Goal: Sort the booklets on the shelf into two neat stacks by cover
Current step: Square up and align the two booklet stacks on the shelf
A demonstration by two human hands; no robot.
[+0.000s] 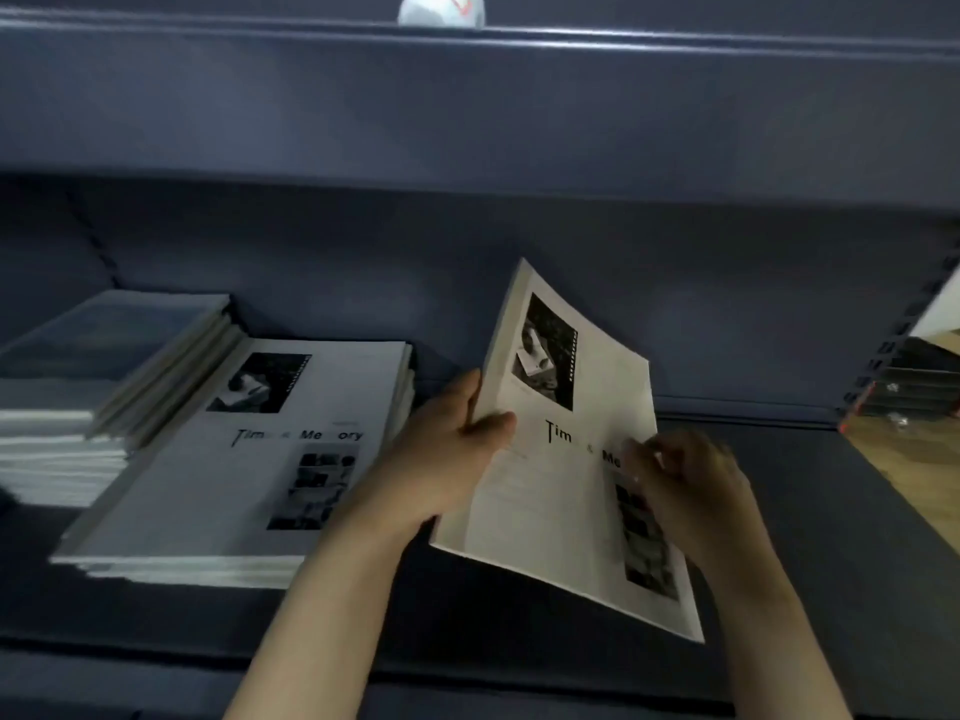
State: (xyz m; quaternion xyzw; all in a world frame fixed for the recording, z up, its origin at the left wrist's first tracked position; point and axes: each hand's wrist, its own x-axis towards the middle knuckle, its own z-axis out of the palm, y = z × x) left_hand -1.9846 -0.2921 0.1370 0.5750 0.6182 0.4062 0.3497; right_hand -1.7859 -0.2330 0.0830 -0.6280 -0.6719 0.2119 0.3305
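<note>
Booklet (pixel 566 459) tilts upright, pinched between left hand (pixel 447 454) and right hand (pixel 691 485); matching stack (pixel 244 459) lies flat, left of the nearer left hand.

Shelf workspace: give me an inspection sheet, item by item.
Surface: dark blue shelf, bare at the front and right.
Job's things: white-cover stack lying flat, title partly readable as "Tim.. Me..ory"; blue-cover stack behind it to the left, its upper booklets askew; one held booklet with the same white cover, tilted above the shelf.
Clutter: nothing seen on this shelf.
Hands: left hand grips the held booklet's left edge; right hand pinches its right side.
Cables: nothing seen.
Surroundings: upper shelf with a white round object on it; slotted upright and wooden floor at right.
</note>
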